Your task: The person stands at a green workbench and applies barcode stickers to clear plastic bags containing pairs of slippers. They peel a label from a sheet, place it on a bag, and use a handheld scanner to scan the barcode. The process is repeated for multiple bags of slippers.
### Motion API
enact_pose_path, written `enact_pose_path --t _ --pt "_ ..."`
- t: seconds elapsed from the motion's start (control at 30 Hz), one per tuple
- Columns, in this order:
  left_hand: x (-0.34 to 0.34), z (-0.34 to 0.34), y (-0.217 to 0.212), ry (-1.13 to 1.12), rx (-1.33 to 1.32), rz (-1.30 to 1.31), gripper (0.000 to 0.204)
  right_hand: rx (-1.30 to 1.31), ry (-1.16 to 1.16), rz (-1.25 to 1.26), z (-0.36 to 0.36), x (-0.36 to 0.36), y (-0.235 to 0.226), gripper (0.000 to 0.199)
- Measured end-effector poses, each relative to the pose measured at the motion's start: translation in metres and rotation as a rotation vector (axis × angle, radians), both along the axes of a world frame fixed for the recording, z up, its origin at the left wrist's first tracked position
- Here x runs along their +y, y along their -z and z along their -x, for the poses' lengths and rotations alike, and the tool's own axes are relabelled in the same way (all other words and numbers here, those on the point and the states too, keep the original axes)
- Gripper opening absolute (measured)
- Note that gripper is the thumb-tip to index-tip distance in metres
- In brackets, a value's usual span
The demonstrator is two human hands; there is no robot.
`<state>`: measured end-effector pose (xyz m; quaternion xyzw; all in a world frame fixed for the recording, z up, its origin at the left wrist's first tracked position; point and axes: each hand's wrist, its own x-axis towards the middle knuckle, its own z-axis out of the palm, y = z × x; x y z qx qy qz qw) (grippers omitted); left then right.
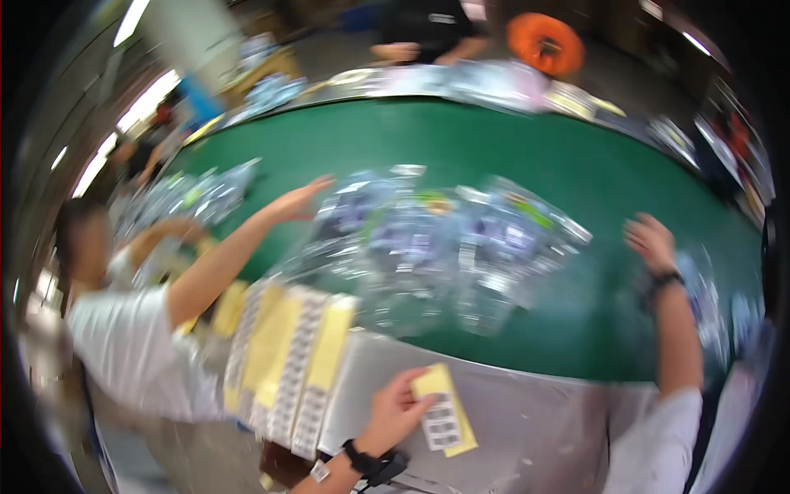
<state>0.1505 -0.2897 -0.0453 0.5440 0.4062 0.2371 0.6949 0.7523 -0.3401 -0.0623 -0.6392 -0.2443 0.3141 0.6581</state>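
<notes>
My left hand (393, 413) pinches a small yellow backing sheet with a white barcode label (444, 409) over the grey metal edge (527, 420) of a green conveyor belt (527, 140). A black watch sits on that wrist. My right hand (650, 241), with a black wristband, is stretched out over the belt with fingers apart and holds nothing. It hovers just right of a pile of clear plastic bags (444, 239) holding small packed items. The whole picture is motion-blurred.
A co-worker in a white shirt (132, 346) at the left reaches a hand (300, 199) onto the bag pile. Yellow label sheets (288, 362) lie at the belt's near edge. Another person (420, 33) stands across the belt beside an orange ring (545, 43). More bags lie at the left (197, 193).
</notes>
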Motion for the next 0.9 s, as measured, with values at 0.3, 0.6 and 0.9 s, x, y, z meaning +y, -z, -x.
enact_pose_path --t 0.3,0.6,0.9 --pt "-0.007 0.011 -0.003 0.029 0.057 -0.189 0.039 -0.972 0.353 0.668 -0.128 -0.238 0.016 0.047" --pt "-0.004 0.012 0.011 0.006 -0.103 -0.109 0.044 -0.814 0.009 0.424 0.095 -0.059 0.016 0.049" --pt "-0.01 0.049 -0.026 -0.167 -0.182 -0.117 0.032 -1.065 -0.162 0.091 0.392 -0.003 -0.093 0.023"
